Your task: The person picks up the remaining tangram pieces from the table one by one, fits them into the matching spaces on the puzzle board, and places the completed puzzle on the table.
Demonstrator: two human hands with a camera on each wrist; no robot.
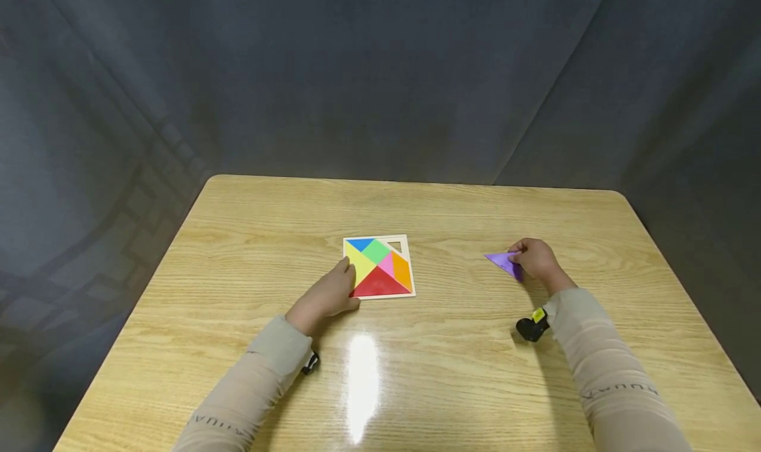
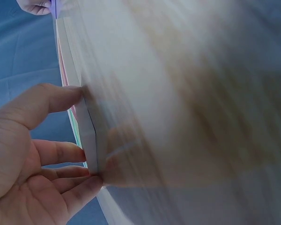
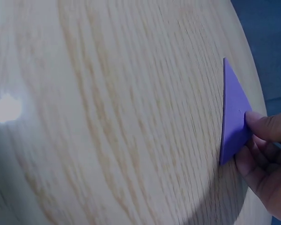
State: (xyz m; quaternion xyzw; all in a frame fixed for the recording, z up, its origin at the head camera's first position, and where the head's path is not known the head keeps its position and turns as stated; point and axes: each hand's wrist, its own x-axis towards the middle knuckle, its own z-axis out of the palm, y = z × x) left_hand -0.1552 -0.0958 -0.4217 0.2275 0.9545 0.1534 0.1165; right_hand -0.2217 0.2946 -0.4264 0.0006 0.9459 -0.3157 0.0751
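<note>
A square tangram board (image 1: pixel 410 295) with a pale frame lies flat on the table, holding blue, green, yellow, pink, orange and red pieces; a bare recess (image 1: pixel 395 246) shows in its far right corner. My left hand (image 1: pixel 329 290) grips the board's near left corner, fingers at the left side and thumb at the near edge. In the left wrist view, the thumb (image 2: pixel 65 97) and curled fingers meet the frame's edge. Right of the board, my right hand (image 1: pixel 537 259) pinches a purple triangle piece (image 3: pixel 234 117) between thumb and fingers, tilted close over the table.
The wood-grain table (image 1: pixel 440 366) has rounded far corners and a bright light reflection near its front. Dark grey cloth (image 1: pixel 380 82) hangs behind and on both sides. A small black wrist camera (image 1: pixel 531 328) hangs below the right sleeve.
</note>
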